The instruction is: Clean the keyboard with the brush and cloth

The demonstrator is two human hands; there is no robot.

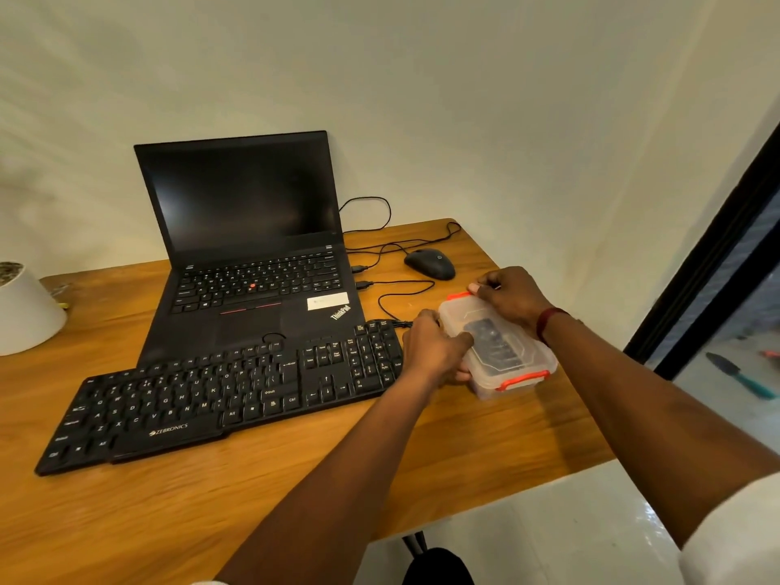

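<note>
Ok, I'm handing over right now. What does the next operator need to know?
Left hand grips the left side of the box, steadying it on the table.
Right hand pinches the far latch. The near latch looks closed and the lid is on.
Something dark shows through the lid; I cannot make out a brush or cloth.
Keyboard lies left of the box, in front of the laptop.
Done: no cleaning yet.
Left: open the box, find the brush and cloth, brush the keys, then wipe them.
</note>
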